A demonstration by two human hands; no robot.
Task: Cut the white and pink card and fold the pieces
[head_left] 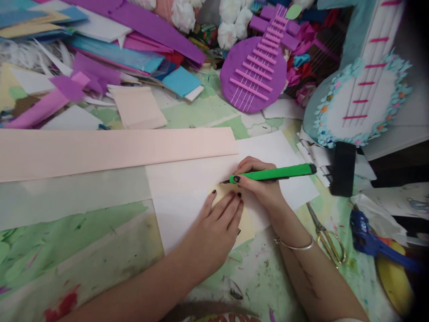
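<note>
Widest of all, the table (83, 232) under its green, paint-marked cover runs out on every side of the hands. Beyond the hands and off to their left lies a long pale pink strip (110, 152), flat and whole. Its right end overlaps the white sheet (187, 188), which sits directly under both hands.

Far beyond the right hand there is a white and teal paper instrument (362, 98). A purple one (254, 74) sits straight ahead of the hands, with heaps of coloured paper to its left.

Now the hands. The left hand (214, 228) is pressed flat with its fingers spread narrowly, pinning a pale yellow piece (250, 219) down on the white sheet. The right hand (261, 185) sits just beyond it, touching fingertip to fingertip and wrapped around a green craft knife (275, 173). The knife lies low and nearly level. Its tip points left and meets the paper right at the left fingertips, while its black cap points away to the right.

As for progress, the blade is down on the sheet. No cut line shows, and no loose offcut lies beside the hands. I'd judge the cutting to be under way but far from done. How much is already sliced I cannot tell, because the hands cover that spot.

Just right of the right forearm lie the scissors (326, 239), shut and idle. A blue glue gun (365, 237) lies a little farther out. A thin bracelet (295, 245) circles the right wrist.
</note>
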